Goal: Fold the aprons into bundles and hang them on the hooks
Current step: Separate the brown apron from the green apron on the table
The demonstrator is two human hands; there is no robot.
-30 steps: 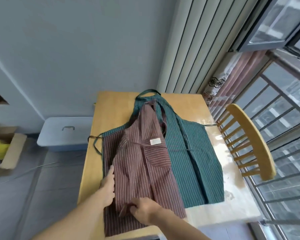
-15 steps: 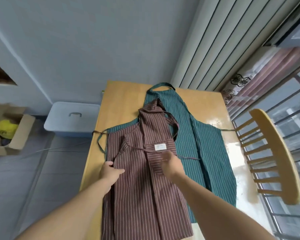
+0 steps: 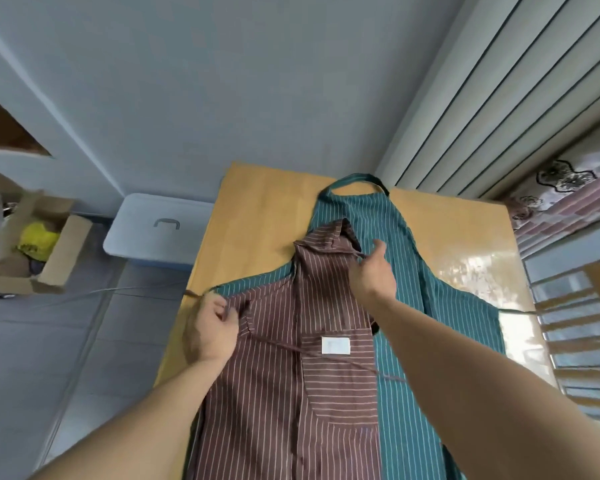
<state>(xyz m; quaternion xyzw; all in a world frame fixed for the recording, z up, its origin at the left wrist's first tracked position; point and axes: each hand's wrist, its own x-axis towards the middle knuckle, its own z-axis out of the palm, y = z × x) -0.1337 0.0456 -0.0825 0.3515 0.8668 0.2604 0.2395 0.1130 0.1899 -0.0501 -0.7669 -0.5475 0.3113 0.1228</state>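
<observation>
A brown striped apron (image 3: 291,393) lies partly folded on top of a green striped apron (image 3: 409,296), both spread on a wooden table (image 3: 257,209). My left hand (image 3: 210,330) grips the brown apron's left edge near its waist tie, fingers curled round the fabric. My right hand (image 3: 373,271) reaches to the brown apron's bib near the neck strap and pinches the thin strap there. A white label (image 3: 335,345) shows on the brown apron's pocket. The green apron's neck loop (image 3: 355,178) lies at the table's far end.
A blue lidded storage box (image 3: 156,230) stands on the floor left of the table. A cardboard box (image 3: 32,258) with yellow contents sits further left. A wooden chair (image 3: 589,327) is at the right, beside window bars. A wall and curtain lie beyond the table.
My right hand moved up from the pocket label to the bib's strap. My left hand shifted up along the left edge. The view tilted closer to the table.
</observation>
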